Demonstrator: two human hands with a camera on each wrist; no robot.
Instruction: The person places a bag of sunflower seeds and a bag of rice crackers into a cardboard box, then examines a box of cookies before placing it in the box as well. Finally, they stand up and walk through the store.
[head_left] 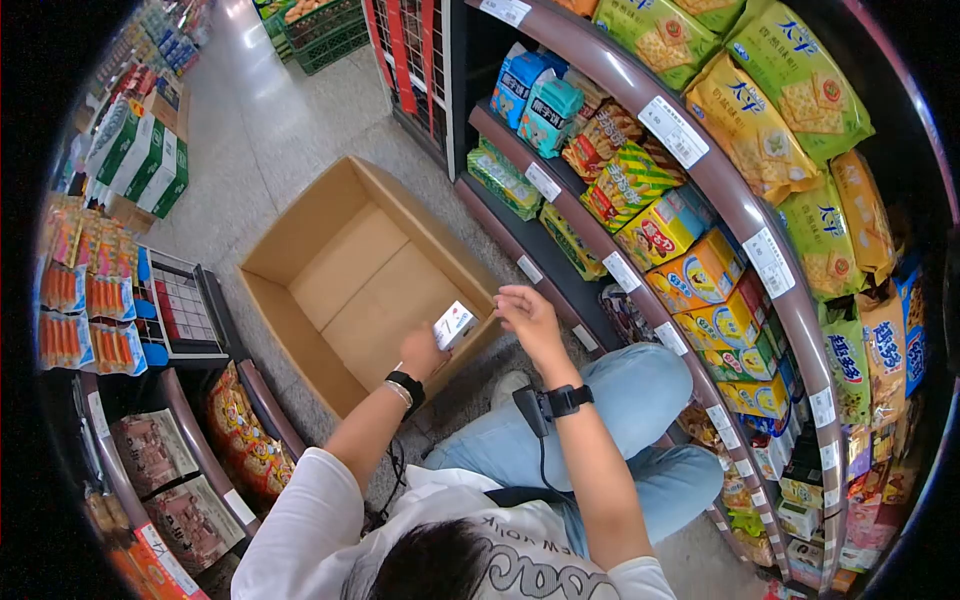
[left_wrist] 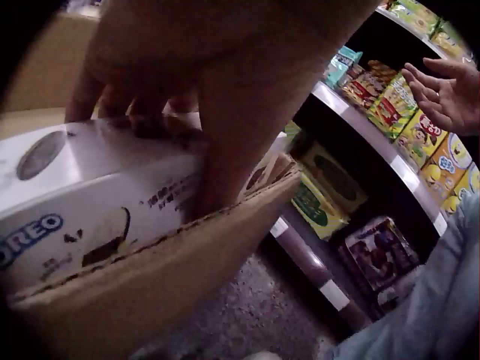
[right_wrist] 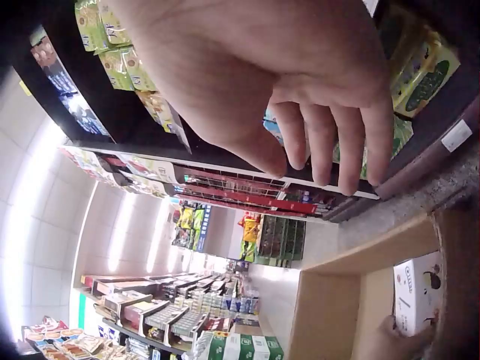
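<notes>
My left hand grips a white Oreo box inside the near right corner of an open cardboard box. In the left wrist view the fingers lie over the top of the Oreo box, close behind the cardboard rim. Its blue brand label and a cookie picture face the camera. My right hand is raised beside the cardboard box's right edge, holding nothing. The right wrist view shows that hand with its fingers loosely extended.
Shelves of snack packets and biscuit boxes curve along the right. More shelves with bagged goods stand at the left. Green-and-white cartons are stacked farther back, and a green crate sits on the aisle floor.
</notes>
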